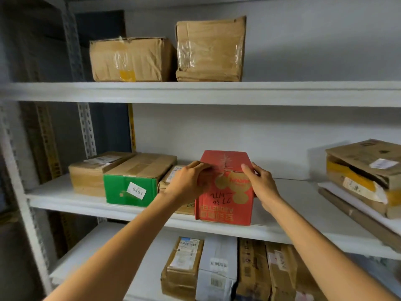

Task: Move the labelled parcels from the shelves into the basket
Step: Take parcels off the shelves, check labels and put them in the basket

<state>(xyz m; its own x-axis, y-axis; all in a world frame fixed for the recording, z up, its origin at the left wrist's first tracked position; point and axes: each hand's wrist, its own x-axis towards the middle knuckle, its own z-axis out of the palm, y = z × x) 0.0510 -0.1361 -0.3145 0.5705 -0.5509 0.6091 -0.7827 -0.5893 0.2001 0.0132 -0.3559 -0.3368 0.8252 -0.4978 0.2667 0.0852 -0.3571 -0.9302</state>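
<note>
Currently, on the middle shelf (54, 197), right of the green box (130, 190), the left grip (188, 181) curls its fingers over the red parcel's (225, 200) upper left edge. The right grip (262, 183) clasps its right side. The parcel stands at the shelf front.

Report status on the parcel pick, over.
Left hand and right hand grip the red box, on the middle shelf. Small brown parcel close by its left side. Basket not in view.
</note>
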